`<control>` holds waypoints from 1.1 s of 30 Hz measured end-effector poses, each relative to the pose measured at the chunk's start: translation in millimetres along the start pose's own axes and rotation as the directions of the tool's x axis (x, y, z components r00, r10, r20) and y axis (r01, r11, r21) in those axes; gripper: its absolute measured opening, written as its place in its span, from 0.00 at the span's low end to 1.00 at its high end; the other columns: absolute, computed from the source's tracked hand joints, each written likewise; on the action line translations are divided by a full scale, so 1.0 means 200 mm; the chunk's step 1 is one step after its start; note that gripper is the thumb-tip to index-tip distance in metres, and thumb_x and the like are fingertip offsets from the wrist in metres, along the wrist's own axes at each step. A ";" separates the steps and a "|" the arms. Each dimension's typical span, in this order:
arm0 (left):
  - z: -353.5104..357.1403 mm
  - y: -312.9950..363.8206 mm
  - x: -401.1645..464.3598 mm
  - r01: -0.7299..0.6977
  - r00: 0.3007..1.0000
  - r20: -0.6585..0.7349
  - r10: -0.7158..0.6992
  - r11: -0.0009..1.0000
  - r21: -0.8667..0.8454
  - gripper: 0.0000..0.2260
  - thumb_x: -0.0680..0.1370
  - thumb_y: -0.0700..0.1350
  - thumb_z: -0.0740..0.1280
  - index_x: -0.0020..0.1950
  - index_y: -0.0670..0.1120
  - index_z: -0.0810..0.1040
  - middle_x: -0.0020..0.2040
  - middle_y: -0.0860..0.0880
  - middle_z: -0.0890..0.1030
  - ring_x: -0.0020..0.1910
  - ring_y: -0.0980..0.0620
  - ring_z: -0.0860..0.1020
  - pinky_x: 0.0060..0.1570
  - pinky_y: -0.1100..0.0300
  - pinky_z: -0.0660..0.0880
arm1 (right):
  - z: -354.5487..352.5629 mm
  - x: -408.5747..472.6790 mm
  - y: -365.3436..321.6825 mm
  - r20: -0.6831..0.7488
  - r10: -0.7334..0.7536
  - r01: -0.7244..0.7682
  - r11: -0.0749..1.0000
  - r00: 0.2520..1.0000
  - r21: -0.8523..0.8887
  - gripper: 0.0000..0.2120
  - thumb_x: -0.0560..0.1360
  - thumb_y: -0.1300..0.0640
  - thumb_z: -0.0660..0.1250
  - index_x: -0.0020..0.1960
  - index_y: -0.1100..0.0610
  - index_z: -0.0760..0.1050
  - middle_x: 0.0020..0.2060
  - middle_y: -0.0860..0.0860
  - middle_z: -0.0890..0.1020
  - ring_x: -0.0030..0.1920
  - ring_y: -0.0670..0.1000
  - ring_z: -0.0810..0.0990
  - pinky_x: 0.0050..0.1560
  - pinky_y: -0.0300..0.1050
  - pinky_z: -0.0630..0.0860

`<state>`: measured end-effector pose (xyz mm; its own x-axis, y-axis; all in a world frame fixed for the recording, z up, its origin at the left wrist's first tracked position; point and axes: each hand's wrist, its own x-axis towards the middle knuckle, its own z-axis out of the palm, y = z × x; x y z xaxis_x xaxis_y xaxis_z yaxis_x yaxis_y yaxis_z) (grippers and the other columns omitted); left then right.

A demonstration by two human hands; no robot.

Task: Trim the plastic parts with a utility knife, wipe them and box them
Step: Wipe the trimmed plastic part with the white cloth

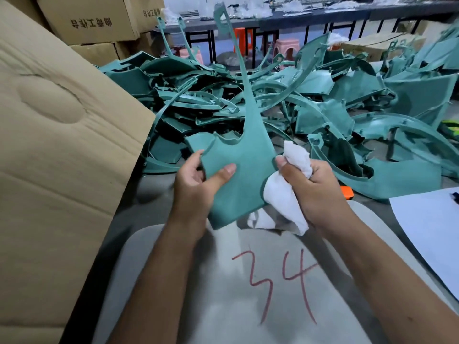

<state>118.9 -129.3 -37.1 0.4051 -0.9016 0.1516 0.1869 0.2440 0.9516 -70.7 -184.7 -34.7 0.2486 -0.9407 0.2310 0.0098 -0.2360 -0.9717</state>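
Note:
A teal plastic part [244, 157] with a broad flat base and a long thin arm rising upward is held upright at the middle of the view. My left hand [196, 182] grips its lower left edge, thumb across the front face. My right hand [313, 187] clutches a crumpled white cloth [285, 202] against the part's right edge. A small orange object [347, 192], partly hidden behind my right wrist, lies on the floor; I cannot tell what it is.
A big heap of teal plastic parts [323, 100] covers the floor ahead. A large cardboard box flap [57, 145] stands at the left, stacked cartons [92, 23] behind it. Below my arms is a grey surface [223, 294] marked 34. White paper [427, 224] lies at right.

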 end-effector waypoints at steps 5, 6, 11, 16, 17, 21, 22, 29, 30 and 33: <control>0.12 -0.06 -0.05 -0.204 0.967 -0.160 0.197 0.979 -0.025 0.10 0.75 0.39 0.73 0.55 0.45 0.80 0.51 0.45 0.87 0.51 0.44 0.85 0.51 0.47 0.83 | 0.07 -0.02 0.03 -0.198 0.052 -0.006 0.974 0.979 0.227 0.24 0.80 0.37 0.64 0.31 0.48 0.73 0.26 0.48 0.72 0.30 0.50 0.73 0.34 0.43 0.71; 0.12 -0.07 -0.05 -0.208 0.963 -0.185 0.197 0.977 -0.044 0.09 0.76 0.38 0.73 0.55 0.46 0.80 0.51 0.45 0.87 0.50 0.44 0.85 0.50 0.48 0.83 | 0.08 -0.02 0.03 -0.212 0.054 -0.001 0.970 0.976 0.242 0.24 0.81 0.37 0.63 0.31 0.46 0.75 0.25 0.47 0.74 0.29 0.48 0.75 0.33 0.40 0.72; 0.20 -0.10 -0.06 -0.121 0.947 -0.318 0.049 0.970 -0.211 0.09 0.79 0.35 0.71 0.59 0.42 0.80 0.53 0.43 0.86 0.53 0.41 0.85 0.51 0.48 0.83 | 0.15 -0.07 -0.01 -0.185 0.159 -0.097 0.947 0.970 0.306 0.24 0.73 0.30 0.63 0.38 0.50 0.81 0.30 0.59 0.82 0.36 0.58 0.85 0.37 0.64 0.83; 0.17 -0.10 -0.01 -0.083 0.906 -0.423 -0.016 0.973 -0.216 0.12 0.80 0.39 0.70 0.63 0.39 0.80 0.54 0.44 0.86 0.53 0.43 0.85 0.50 0.49 0.83 | 0.24 -0.15 0.02 0.082 -0.054 0.039 0.985 0.995 0.167 0.25 0.83 0.47 0.64 0.42 0.69 0.71 0.34 0.65 0.78 0.35 0.60 0.77 0.40 0.55 0.77; 0.15 -0.09 0.00 -0.091 0.912 -0.410 0.001 0.976 -0.200 0.12 0.80 0.38 0.70 0.63 0.38 0.79 0.55 0.43 0.86 0.54 0.42 0.85 0.51 0.48 0.82 | 0.24 -0.14 0.02 0.088 -0.069 0.056 0.988 0.994 0.142 0.21 0.83 0.50 0.65 0.42 0.67 0.71 0.35 0.64 0.77 0.35 0.59 0.75 0.41 0.53 0.76; 0.17 -0.10 0.00 -0.083 0.951 -0.308 0.022 0.979 -0.184 0.13 0.79 0.36 0.70 0.63 0.37 0.77 0.56 0.41 0.86 0.56 0.38 0.84 0.54 0.45 0.82 | 0.15 -0.09 -0.03 -0.067 -0.039 0.055 0.963 0.997 0.264 0.10 0.79 0.51 0.69 0.47 0.58 0.76 0.36 0.48 0.82 0.37 0.48 0.81 0.39 0.42 0.78; 0.19 -0.11 -0.01 -0.077 0.960 -0.280 0.024 0.981 -0.179 0.12 0.79 0.36 0.71 0.62 0.38 0.78 0.55 0.41 0.86 0.55 0.39 0.84 0.53 0.46 0.83 | 0.13 -0.08 -0.03 -0.095 -0.016 0.045 0.949 0.995 0.311 0.15 0.78 0.49 0.69 0.49 0.62 0.76 0.37 0.53 0.84 0.38 0.53 0.83 0.40 0.47 0.80; 0.21 -0.12 -0.03 -0.170 0.960 -0.246 0.137 0.978 -0.119 0.12 0.76 0.38 0.75 0.58 0.42 0.80 0.53 0.45 0.87 0.52 0.45 0.86 0.49 0.54 0.83 | 0.11 -0.09 -0.03 -0.178 0.035 0.033 0.931 0.983 0.365 0.21 0.77 0.35 0.64 0.47 0.53 0.78 0.38 0.53 0.84 0.41 0.51 0.84 0.41 0.46 0.81; 0.21 -0.12 -0.04 -0.183 0.950 -0.274 0.146 0.976 -0.115 0.12 0.76 0.38 0.75 0.58 0.42 0.80 0.53 0.45 0.87 0.53 0.45 0.86 0.51 0.51 0.83 | 0.13 -0.10 -0.03 -0.126 0.025 0.020 0.937 0.992 0.349 0.23 0.75 0.29 0.64 0.51 0.48 0.80 0.40 0.48 0.85 0.43 0.47 0.86 0.41 0.42 0.81; 0.20 -0.11 -0.03 -0.192 0.898 -0.419 0.133 0.976 -0.102 0.12 0.75 0.40 0.77 0.57 0.43 0.81 0.51 0.47 0.87 0.52 0.45 0.86 0.54 0.46 0.82 | 0.21 -0.15 -0.03 0.160 0.113 -0.191 0.735 0.981 0.650 0.31 0.79 0.34 0.59 0.68 0.57 0.73 0.51 0.50 0.88 0.52 0.49 0.88 0.44 0.42 0.84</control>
<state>77.3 -142.8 -47.8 0.7633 -0.6282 0.1505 0.1963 0.4476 0.8724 -37.4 -144.1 -38.7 0.3997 -0.9102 0.1090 0.5898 0.1643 -0.7907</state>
